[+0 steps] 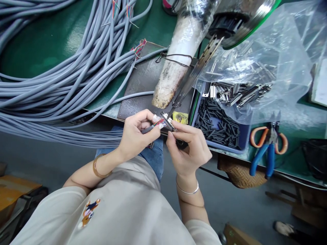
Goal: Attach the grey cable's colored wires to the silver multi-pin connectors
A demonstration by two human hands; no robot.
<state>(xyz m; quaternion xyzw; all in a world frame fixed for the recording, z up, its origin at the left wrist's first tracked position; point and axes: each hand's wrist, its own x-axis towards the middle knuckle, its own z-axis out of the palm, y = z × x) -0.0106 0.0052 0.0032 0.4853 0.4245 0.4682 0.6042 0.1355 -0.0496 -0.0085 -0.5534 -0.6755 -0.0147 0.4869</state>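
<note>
No readable text, not even on the yellow label [180,117].

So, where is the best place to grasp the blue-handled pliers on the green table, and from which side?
Probably by the two blue handles of the blue-handled pliers, coming from the table's near edge. The handles point toward the person and spread apart there, so a hand can close around both. The metal head lies farther in, next to the orange-handled scissors, which crowd that end.

cable bundle [63,78] | blue tray [244,137] | pliers [265,153] | plastic bag [276,68]
</note>
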